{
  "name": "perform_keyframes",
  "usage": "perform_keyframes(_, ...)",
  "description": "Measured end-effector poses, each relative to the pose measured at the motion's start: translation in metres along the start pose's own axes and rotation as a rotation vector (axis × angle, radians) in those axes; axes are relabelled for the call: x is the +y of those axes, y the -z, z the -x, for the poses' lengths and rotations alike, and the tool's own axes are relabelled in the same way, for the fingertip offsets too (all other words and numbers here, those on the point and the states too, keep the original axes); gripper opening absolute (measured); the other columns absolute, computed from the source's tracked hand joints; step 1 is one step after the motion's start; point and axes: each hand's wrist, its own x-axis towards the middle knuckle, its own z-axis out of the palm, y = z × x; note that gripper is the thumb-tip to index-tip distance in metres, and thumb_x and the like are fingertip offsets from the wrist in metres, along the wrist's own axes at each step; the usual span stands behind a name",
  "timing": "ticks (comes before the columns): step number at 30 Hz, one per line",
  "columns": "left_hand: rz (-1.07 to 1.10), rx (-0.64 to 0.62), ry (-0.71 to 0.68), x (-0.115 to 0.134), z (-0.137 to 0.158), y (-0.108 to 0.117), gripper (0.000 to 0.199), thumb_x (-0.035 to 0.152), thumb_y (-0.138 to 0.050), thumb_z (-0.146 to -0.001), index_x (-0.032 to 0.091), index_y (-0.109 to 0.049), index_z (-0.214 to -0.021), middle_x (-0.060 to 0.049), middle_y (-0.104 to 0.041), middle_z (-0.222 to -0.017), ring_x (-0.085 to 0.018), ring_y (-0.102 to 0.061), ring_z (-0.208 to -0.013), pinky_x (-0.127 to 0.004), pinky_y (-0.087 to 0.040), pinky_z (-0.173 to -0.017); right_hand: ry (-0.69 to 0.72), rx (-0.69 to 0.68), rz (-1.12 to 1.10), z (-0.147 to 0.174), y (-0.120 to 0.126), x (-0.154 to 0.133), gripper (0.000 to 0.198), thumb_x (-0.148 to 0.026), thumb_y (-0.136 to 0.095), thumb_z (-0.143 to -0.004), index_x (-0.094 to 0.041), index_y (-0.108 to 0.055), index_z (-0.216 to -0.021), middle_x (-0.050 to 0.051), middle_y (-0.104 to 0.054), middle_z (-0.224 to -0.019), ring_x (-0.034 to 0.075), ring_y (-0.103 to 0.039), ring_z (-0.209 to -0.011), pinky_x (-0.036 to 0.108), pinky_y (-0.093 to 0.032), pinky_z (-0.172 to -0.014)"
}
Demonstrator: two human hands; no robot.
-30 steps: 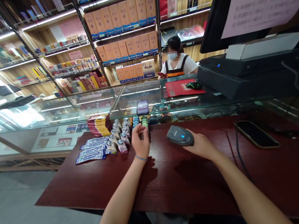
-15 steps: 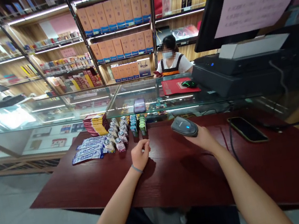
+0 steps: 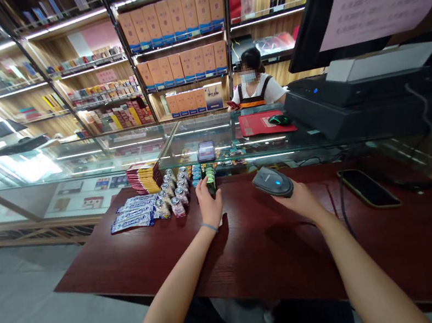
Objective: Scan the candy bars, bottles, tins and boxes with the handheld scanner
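My right hand (image 3: 300, 199) is wrapped around the handle of a dark grey barcode scanner (image 3: 273, 181), held above the table with a blue light showing on top. My left hand (image 3: 210, 204) reaches to the front of a row of small green containers (image 3: 210, 175), its thumb and fingers apart on either side of the nearest one. Whether the fingers touch it I cannot tell. Beside that row stand blue containers (image 3: 196, 175), partly hidden by the hand. Farther left are small jars with silvery lids (image 3: 177, 206), several blue-and-white sachets (image 3: 132, 218) and a stack of red-and-yellow packets (image 3: 144, 179).
The dark red table (image 3: 257, 254) meets a glass display counter (image 3: 125, 144). A phone (image 3: 368, 187) and cables lie on the right. A monitor (image 3: 313, 27) stands above dark equipment (image 3: 327, 108). Behind the counter a person (image 3: 256, 90) sits before shelves of boxes.
My left hand has moved forward from the bare table to the green containers, and its curled fingers have spread. My right hand still holds the scanner. The view has shifted slightly.
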Motion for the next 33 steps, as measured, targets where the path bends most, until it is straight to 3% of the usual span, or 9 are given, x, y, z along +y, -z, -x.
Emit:
perform_keyframes(8,-0.038,-0.053,0.076,-0.005,-0.001,-0.023,0.065,0.017,-0.058,-0.092,0.016,-0.039,-0.154,-0.02,-0.037,-0.161,-0.032,-0.026,-0.157,-0.05,-0.03,-0.126,0.004,-0.014,-0.02,0.001,0.0,0.0,0.052,-0.035,-0.069,-0.081,-0.02,-0.064,-0.131,0.011,-0.078,-0.114,0.032,-0.074,-0.108,0.044,-0.057,-0.093)
perform_keyframes(13,0.003,-0.072,0.066,-0.017,0.0,-0.025,0.068,0.015,-0.056,-0.093,0.019,-0.036,-0.157,-0.016,-0.043,-0.161,-0.03,-0.035,-0.153,-0.049,-0.031,-0.127,-0.004,-0.014,-0.05,0.001,-0.001,0.006,0.054,-0.035,-0.071,-0.08,-0.021,-0.064,-0.131,0.01,-0.078,-0.114,0.032,-0.074,-0.107,0.043,-0.057,-0.094)
perform_keyframes(19,0.05,-0.002,0.051,-0.021,0.004,-0.025,0.062,0.015,-0.061,-0.091,0.021,-0.046,-0.151,-0.014,-0.053,-0.152,-0.029,-0.047,-0.145,-0.047,-0.035,-0.124,-0.014,-0.024,-0.041,0.002,-0.002,0.008,0.056,-0.036,-0.071,-0.078,-0.022,-0.064,-0.133,0.01,-0.078,-0.114,0.033,-0.074,-0.108,0.043,-0.057,-0.094)
perform_keyframes(27,0.14,0.045,0.046,-0.015,0.004,-0.02,0.038,0.021,-0.059,-0.096,0.018,-0.061,-0.134,-0.015,-0.065,-0.132,-0.027,-0.059,-0.127,-0.046,-0.044,-0.114,0.007,-0.025,0.001,0.002,-0.004,0.005,0.049,-0.036,-0.069,-0.077,-0.023,-0.066,-0.125,0.009,-0.079,-0.108,0.032,-0.075,-0.101,0.04,-0.057,-0.088)
perform_keyframes(33,0.375,-0.05,0.034,-0.012,0.0,-0.012,0.039,0.033,-0.066,-0.093,0.023,-0.067,-0.131,-0.011,-0.068,-0.129,-0.024,-0.063,-0.115,-0.038,-0.049,-0.103,-0.087,0.03,0.06,0.003,-0.003,-0.001,0.044,-0.041,-0.069,-0.076,-0.025,-0.064,-0.116,0.01,-0.079,-0.104,0.033,-0.075,-0.102,0.042,-0.056,-0.089)
